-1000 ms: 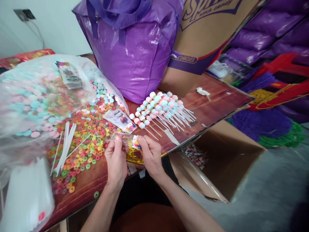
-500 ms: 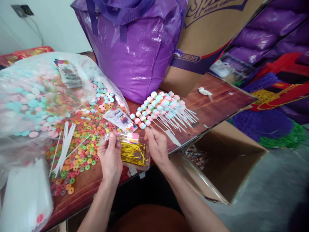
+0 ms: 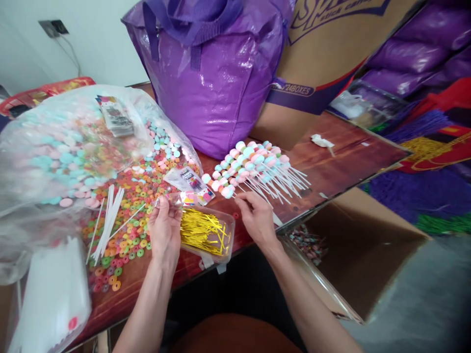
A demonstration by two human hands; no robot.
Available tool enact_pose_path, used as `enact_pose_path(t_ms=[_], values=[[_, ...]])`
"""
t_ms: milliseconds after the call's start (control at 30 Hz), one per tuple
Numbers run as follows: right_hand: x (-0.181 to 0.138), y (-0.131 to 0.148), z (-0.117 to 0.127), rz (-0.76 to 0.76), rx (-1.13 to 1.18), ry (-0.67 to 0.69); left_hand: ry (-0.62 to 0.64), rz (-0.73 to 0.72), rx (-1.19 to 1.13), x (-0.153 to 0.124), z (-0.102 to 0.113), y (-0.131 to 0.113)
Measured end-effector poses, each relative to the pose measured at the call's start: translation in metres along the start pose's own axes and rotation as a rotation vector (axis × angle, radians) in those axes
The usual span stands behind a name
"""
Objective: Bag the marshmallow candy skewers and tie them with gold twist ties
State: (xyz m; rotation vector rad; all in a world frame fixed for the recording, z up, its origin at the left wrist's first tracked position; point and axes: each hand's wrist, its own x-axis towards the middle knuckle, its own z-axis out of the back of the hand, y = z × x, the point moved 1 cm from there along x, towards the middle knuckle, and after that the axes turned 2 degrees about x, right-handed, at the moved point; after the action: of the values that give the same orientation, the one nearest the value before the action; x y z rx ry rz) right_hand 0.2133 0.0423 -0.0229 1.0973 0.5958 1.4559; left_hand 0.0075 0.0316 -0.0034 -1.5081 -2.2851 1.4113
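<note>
Away from the packet (image 3: pixel 188 198), the right hand (image 3: pixel 257 218) has moved to the skewers (image 3: pixel 245 164); its fingertips pinch at the stick of the nearest one, at the pile's near end. The left hand (image 3: pixel 165 225) holds the thin, clear packet between thumb and fingers. Between the hands, at the table's (image 3: pixel 368 142) near edge, a clear plastic tub (image 3: pixel 231 245) holds shiny gold ties (image 3: pixel 200 228), its rim at that edge. The skewers lie side by side, round pastel candies toward the back, white sticks toward the near edge. Beyond them, smooth wood-grain top runs to the right corner, giving room past a crumpled scrap (image 3: pixel 323 141). Small rings (image 3: pixel 138 238) spread to the left, beside a filmy bag (image 3: pixel 110 93) of candies. Below the near edge, an open cardboard box (image 3: pixel 379 250) contains small coloured pieces (image 3: pixel 308 244).
</note>
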Motion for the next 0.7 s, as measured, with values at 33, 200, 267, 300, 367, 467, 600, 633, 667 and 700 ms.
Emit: enact_pose_path(t_ms=[33,200,267,300,367,467,600,633,667,700], values=[[-0.006,0.004,0.005,-0.02,0.087,-0.005,0.002,-0.006,-0.001,0.001,0.0,0.0],[-0.033,0.024,0.024,-0.017,0.192,0.0,0.019,-0.012,0.012,0.003,0.0,0.003],[-0.039,0.028,0.028,0.016,0.167,0.001,0.027,-0.013,0.017,0.002,0.0,0.004],[-0.041,0.029,0.029,0.039,0.152,0.001,0.028,-0.008,0.018,0.002,0.001,0.005],[-0.042,0.028,0.032,0.099,0.117,0.006,0.021,0.004,0.014,0.001,0.001,0.005],[-0.044,0.026,0.035,0.208,0.028,0.013,0.017,-0.006,0.028,0.0,0.002,0.006],[-0.047,0.026,0.04,0.319,-0.138,-0.006,0.037,-0.061,0.05,-0.001,0.002,0.007],[-0.047,0.027,0.041,0.323,-0.143,0.0,0.047,-0.078,0.058,-0.002,0.002,0.007],[-0.047,0.028,0.042,0.316,-0.124,0.012,0.057,-0.098,0.07,-0.002,0.001,0.007],[-0.047,0.029,0.043,0.296,-0.086,0.033,0.07,-0.119,0.086,-0.003,0.001,0.007]])
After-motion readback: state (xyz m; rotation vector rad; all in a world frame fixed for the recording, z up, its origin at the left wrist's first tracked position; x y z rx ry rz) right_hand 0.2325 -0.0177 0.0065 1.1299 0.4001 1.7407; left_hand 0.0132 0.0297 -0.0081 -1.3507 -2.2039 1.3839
